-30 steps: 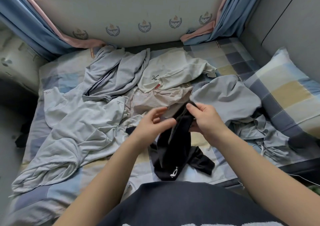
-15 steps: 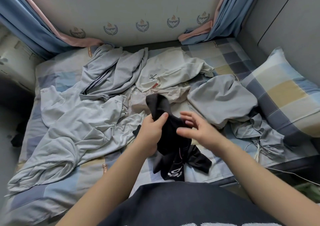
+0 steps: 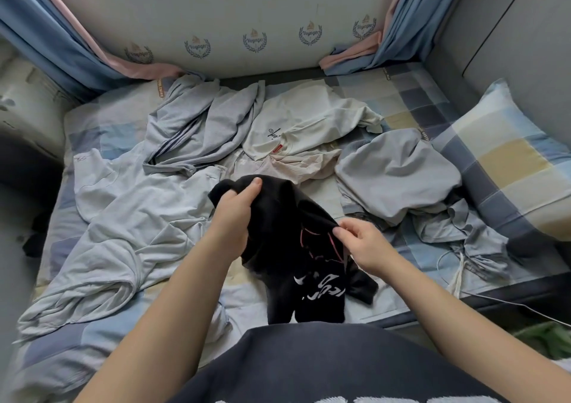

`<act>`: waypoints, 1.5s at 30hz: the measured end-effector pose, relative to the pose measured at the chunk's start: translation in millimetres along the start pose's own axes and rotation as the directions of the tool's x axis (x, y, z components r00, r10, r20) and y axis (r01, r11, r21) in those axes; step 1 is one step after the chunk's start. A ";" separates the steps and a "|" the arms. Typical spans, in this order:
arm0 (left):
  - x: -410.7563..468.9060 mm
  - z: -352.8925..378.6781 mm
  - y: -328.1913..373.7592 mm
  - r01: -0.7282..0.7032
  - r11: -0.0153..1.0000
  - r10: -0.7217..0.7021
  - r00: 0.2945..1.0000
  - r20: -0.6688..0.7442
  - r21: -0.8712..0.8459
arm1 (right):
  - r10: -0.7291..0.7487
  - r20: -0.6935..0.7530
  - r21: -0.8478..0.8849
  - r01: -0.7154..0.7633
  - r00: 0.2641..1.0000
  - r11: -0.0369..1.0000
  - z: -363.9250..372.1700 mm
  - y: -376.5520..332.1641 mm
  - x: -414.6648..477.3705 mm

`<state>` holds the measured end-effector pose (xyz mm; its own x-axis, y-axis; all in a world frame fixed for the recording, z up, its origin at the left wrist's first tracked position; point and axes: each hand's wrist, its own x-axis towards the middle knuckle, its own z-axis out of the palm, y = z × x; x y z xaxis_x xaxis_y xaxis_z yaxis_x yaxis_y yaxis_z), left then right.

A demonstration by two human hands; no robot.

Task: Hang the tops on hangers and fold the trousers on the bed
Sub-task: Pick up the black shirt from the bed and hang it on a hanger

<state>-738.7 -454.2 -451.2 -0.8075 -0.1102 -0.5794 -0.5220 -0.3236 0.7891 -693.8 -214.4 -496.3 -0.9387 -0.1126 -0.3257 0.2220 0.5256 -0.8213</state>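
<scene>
A black garment (image 3: 287, 217) with white lettering and thin pink lines hangs over the near middle of the bed (image 3: 411, 100). My left hand (image 3: 234, 214) grips its upper edge, thumb on top. My right hand (image 3: 361, 245) pinches a fold of it lower down on the right. Its bottom end trails onto the sheet. Around it lie a pale grey top (image 3: 117, 232) at the left, grey trousers with dark stripes (image 3: 197, 131) behind, a cream T-shirt (image 3: 309, 124) at the back and a grey garment (image 3: 398, 171) at the right.
A checked pillow (image 3: 506, 155) lies at the right against a grey wall. Blue and pink curtains (image 3: 46, 35) hang at both back corners. A white drawstring (image 3: 457, 276) and a thin cable (image 3: 525, 307) trail off the bed's near right edge.
My left hand has lifted the black garment's top higher and to the left. My right hand moved down and right and now pinches a fold. More of the white lettering shows.
</scene>
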 end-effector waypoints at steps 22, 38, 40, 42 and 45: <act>-12.0 48.5 -44.5 -0.245 0.906 0.216 0.969 0.119 0.345 | 0.046 -0.172 0.502 0.048 0.984 0.863 -44.1 -72.5 -5.4; -9.7 27.4 13.7 0.083 0.960 -0.068 0.995 0.067 -0.267 | 0.000 -0.145 0.134 0.020 0.989 0.991 -5.1 -12.9 -1.1; -8.5 19.2 11.5 0.004 0.987 0.008 0.997 0.072 -0.162 | -0.009 -0.157 0.262 0.050 0.987 0.964 -18.1 -27.1 -1.2; -13.8 21.5 1.9 -0.071 0.997 0.071 0.987 0.141 -0.004 | 0.020 -0.134 0.368 0.031 0.991 0.929 -25.9 -43.5 -1.6; -33.2 31.2 -24.2 -0.230 0.952 0.157 0.933 0.323 0.201 | 0.067 -0.115 0.519 0.003 0.991 0.854 -30.1 -65.6 -2.8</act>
<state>-707.9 -413.4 -444.7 -0.9243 0.1501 -0.3508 -0.3666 -0.0936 0.9257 -713.6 -223.1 -427.3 -0.9460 0.0207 -0.3236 0.3239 0.0107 -0.9460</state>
